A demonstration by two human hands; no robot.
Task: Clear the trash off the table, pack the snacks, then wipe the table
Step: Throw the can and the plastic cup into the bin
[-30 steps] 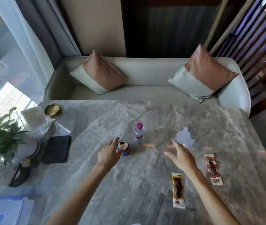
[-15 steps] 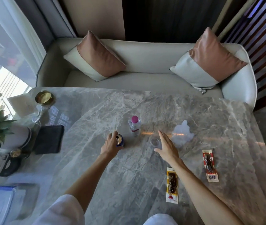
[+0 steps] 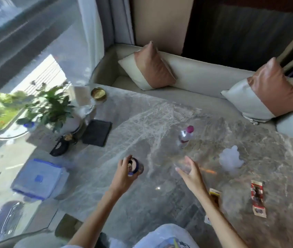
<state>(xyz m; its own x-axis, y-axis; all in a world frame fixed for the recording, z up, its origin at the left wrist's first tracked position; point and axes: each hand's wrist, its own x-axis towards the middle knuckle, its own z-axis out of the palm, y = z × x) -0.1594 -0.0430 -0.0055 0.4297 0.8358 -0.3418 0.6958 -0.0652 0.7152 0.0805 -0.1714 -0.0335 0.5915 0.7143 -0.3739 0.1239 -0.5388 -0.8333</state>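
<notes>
A: Head view, only cam. Left hand (image 3: 124, 173) wrapped round the blue can (image 3: 134, 167), fingers (image 3: 124, 162) curled on its side, open top facing up. Can looks lifted off the marble table (image 3: 142, 122), but blur, can't be sure.

B: Right hand (image 3: 189, 171)?

A: Fingers (image 3: 180, 171) loosely cupped round a clear plastic cup (image 3: 182, 164), just right of the can. Cup's see-through & smeared, so can't tell if they're actually pressed on it or only close round it.

B: Rest of the stuff, relative to the can?

A: Water bottle w/ pink cap (image 3: 186, 135) upright, beyond the can & to the right, well apart from both hands. White crumpled tissue (image 3: 230, 160) further right, past the cup. Red snack pack (image 3: 258, 198) flat on the table far right & nearer the person. Yellow snack pack (image 3: 214, 193) partly hidden under the right forearm, only a corner showing.

B: Left of the can?

A: Folded blue cloth (image 3: 37, 179) near the table edge, left of the can. Beyond that a dark square mat (image 3: 97, 132), potted plant (image 3: 52, 106) & a small brass dish (image 3: 98, 93) at the far-left corner.

B: Behind the table?

A: Pale sofa (image 3: 204, 76) w/ two tan-and-cream cushions, left cushion (image 3: 151, 67), right cushion (image 3: 270, 90). Whole frame tilted & motion-blurred.
</notes>
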